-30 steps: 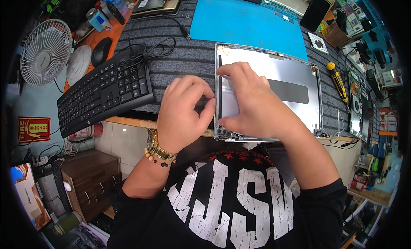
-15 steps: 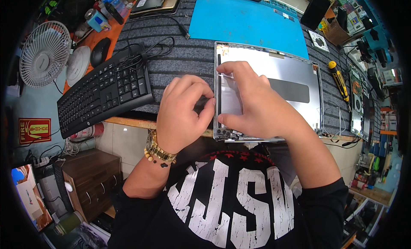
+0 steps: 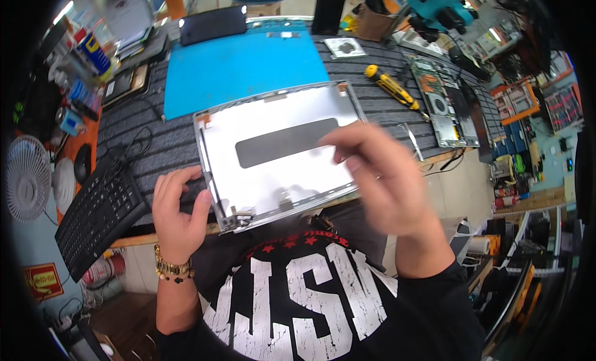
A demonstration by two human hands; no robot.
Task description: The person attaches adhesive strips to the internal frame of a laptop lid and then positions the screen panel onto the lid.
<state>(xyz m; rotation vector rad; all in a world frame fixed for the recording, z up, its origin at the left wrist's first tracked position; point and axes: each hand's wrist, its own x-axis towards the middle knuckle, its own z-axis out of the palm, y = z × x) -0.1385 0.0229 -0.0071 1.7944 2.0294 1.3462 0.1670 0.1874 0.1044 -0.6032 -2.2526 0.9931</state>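
A silver laptop lid shell (image 3: 292, 181) lies on the bench edge in front of me, its inner side up, with a dark grey rounded panel (image 3: 279, 144) in its middle. My left hand (image 3: 178, 215) rests at the shell's left side, fingers and thumb apart, their tips at its rim. Blurred by motion, my right hand (image 3: 394, 187) hovers over the shell's right part. Its index finger and thumb are bent with a gap between them, and no held thing can be made out. Hinge parts (image 3: 238, 218) sit at the near left corner.
A blue mat (image 3: 242, 69) lies behind the shell, with a black phone-like slab (image 3: 213, 24) at its far edge. To the right are a yellow-black screwdriver (image 3: 391, 88) and an opened laptop base (image 3: 442, 103). A black keyboard (image 3: 99, 212) and a fan (image 3: 28, 178) stand left.
The view has swung to the right. My right hand has left the shell's left strip and moved over its right part. My left thumb and fingers have spread from a pinch.
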